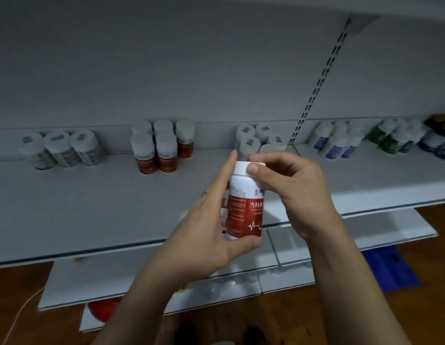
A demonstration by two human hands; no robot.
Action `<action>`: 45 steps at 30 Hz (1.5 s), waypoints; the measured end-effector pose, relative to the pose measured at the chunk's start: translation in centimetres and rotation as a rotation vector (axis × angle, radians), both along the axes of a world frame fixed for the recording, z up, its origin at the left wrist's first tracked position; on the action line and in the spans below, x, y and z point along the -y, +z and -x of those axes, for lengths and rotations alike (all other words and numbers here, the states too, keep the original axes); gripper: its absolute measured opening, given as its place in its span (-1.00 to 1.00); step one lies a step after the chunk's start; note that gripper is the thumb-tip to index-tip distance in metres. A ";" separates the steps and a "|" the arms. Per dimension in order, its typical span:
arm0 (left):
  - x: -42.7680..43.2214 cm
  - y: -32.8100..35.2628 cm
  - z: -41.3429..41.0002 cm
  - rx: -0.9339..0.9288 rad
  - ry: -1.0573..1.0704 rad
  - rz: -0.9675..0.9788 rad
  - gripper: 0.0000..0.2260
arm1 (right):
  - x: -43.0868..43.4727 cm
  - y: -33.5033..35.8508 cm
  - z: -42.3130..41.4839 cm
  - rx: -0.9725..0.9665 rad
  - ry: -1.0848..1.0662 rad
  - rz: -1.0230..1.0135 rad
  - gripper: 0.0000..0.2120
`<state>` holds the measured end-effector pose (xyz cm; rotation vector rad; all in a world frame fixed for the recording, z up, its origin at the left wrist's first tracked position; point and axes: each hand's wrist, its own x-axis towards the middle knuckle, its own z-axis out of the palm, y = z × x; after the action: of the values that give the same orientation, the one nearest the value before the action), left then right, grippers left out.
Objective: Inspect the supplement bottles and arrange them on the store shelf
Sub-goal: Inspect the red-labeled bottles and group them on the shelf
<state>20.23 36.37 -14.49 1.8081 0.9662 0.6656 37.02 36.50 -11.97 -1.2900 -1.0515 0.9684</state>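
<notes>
I hold a white supplement bottle with a red label (245,210) upright in front of the white store shelf (104,207). My left hand (209,230) wraps its body from the left, thumb under the base. My right hand (288,188) pinches its white cap from the right. On the shelf behind stand several matching red-label bottles (156,150), three grey-label bottles (60,149) at the left, and several white bottles (256,139) partly hidden by my fingers.
Right of the slotted upright (316,88) stand blue-label bottles (337,143), green-label bottles (393,138) and dark blue ones (435,145). Lower shelves (353,235) jut out below. A red object (104,307) and a blue bag (390,267) lie near the wooden floor.
</notes>
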 end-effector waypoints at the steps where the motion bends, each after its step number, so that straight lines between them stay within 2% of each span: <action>1: 0.4 0.1 -0.6 0.015 0.001 -0.002 0.07 | 0.4 -0.2 -0.6 -0.033 0.005 0.005 -0.76; 4: 1.6 0.4 -2.6 0.116 0.045 0.033 0.04 | 1.7 -1.0 -3.0 -0.150 0.042 0.075 -0.67; 8: 2.6 0.1 -5.1 0.185 0.128 -0.001 0.02 | 3.6 -2.0 -6.4 -0.166 0.304 0.243 -0.64; 11: 3.0 0.0 -7.0 0.161 0.167 0.005 0.02 | 4.4 -2.4 -8.3 -0.207 0.418 0.287 -0.62; 20: 4.4 -0.6 -10.4 -0.028 0.276 -0.065 0.14 | 3.3 -3.0 -12.0 -0.187 0.455 0.328 -0.52; 23: 4.7 -0.1 -10.2 -0.073 0.287 -0.061 0.23 | 3.0 -3.3 -11.5 -0.241 0.469 0.334 -0.47; 26: 4.7 0.0 -9.4 -0.069 0.296 -0.073 0.26 | 2.8 -3.4 -10.2 -0.232 0.500 0.334 -0.51; 31: 3.7 0.2 -7.1 -0.112 0.252 -0.153 0.20 | 2.3 -3.0 -7.8 -0.215 0.504 0.318 -0.58; 37: 1.7 -0.1 -4.0 -0.008 0.251 -0.112 0.12 | 1.5 -3.4 -5.1 -0.409 0.554 0.433 -0.62; 41: 0.5 -0.9 -1.2 -0.010 0.229 -0.105 0.12 | 1.3 -4.2 -2.7 -0.520 0.609 0.447 -0.61; 45: -0.3 -2.4 0.8 0.013 0.160 -0.110 0.08 | 0.7 -5.4 -0.4 -0.531 0.530 0.436 -0.53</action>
<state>19.41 36.69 -16.89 1.8324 1.0927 0.8431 37.42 35.76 -17.39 -1.0026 -0.7894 1.9055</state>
